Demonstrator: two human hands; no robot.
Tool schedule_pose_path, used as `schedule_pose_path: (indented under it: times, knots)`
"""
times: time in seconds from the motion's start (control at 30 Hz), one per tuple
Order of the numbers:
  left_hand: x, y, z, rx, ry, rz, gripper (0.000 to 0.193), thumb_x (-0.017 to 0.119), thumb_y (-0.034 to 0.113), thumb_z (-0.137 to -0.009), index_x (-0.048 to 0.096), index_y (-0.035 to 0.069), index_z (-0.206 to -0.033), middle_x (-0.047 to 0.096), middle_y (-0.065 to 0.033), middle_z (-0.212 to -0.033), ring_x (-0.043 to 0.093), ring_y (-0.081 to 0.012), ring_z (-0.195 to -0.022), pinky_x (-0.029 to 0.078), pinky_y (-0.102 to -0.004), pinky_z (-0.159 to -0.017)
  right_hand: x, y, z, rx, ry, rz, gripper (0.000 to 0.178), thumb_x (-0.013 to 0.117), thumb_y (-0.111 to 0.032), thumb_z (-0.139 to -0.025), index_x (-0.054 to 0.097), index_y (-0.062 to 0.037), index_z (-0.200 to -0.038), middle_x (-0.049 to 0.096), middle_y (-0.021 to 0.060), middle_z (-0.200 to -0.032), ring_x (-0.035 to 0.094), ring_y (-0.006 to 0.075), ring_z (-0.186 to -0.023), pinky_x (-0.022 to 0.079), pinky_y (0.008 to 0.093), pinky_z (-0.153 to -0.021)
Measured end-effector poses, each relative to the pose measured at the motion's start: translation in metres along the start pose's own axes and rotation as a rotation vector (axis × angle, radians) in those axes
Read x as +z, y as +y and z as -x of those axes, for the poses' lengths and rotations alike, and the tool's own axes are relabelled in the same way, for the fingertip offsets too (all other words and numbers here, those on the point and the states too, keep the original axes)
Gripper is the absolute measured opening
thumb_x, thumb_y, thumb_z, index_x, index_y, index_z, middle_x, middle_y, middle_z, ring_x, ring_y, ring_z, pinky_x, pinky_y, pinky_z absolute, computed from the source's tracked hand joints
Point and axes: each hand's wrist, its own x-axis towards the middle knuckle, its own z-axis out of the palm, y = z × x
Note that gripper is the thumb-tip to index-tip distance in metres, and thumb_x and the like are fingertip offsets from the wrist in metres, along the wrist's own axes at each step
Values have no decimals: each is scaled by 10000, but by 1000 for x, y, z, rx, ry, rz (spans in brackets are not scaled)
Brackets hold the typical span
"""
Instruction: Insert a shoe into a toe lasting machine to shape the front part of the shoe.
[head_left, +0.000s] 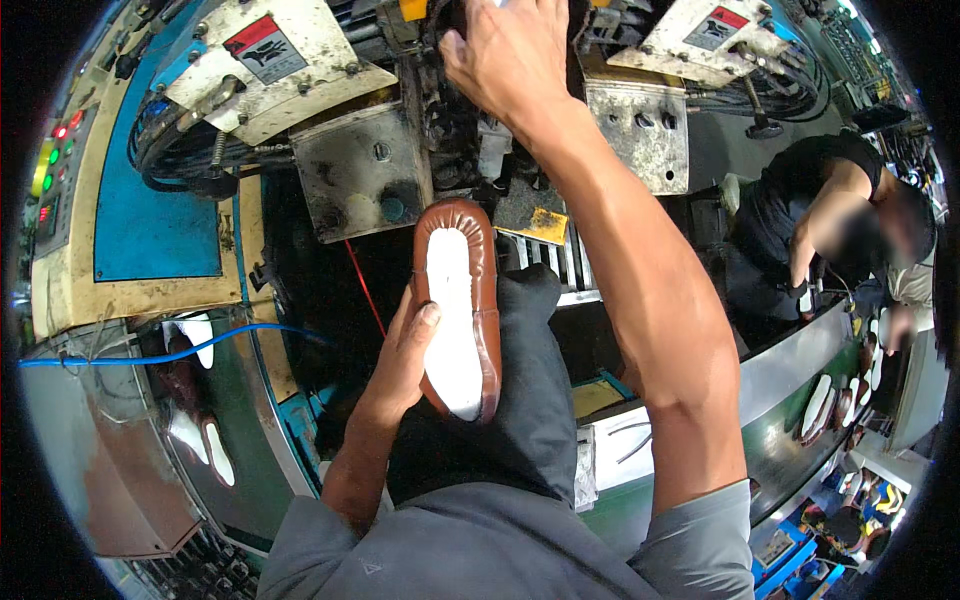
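holding brown shoe (462, 310) sole-up over dark trousers (532, 415), left hand (402, 358) gripping its left edge. long axis runs away from body, pleated toe (484, 240) facing machine (355, 165). right hand (515, 58) farther off, at machine; grasp hidden.

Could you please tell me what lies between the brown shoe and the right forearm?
In the head view, a yellow piece, metal bars and the person's knee show between the brown shoe and the right forearm.
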Motion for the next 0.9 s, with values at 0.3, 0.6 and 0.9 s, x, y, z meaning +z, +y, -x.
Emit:
schedule_pose_path:
  times: [0.3, 0.6, 0.9]
  knots:
    - [12, -2, -1, 86, 61, -60, 684, 607, 240, -1154, 287, 56, -1730, 512, -133, -1620, 534, -206, -1448, 427, -381, -1231, -43, -40, 14, -58, 63, -130, 941, 835, -336, -877, 415, 33, -1633, 336, 443, -1658, 243, 605, -1592, 218, 623, -1332]
    - [-32, -31, 83, 69, -139, 242, 813, 669, 165, -1103, 214, 129, -1775, 454, -96, -1687, 472, -231, -1534, 398, -426, -1266, -69, -158, 196, 1063, -417, -1140, 887, 903, -301, -919, 461, 19, -1619, 710, 148, -1309, 683, 241, -1163, 560, 402, -1025]
    - [-185, -101, 188, -85, 303, 431, 568, 648, 330, -1077, 518, -6, -1516, 764, -231, -1209, 768, -382, -1113, 613, -503, -1009, -92, -189, 268, 984, -801, -1237, 564, 708, -237, -1098, 558, 62, -1552, 700, 208, -1434, 745, 297, -1221, 590, 406, -1068]
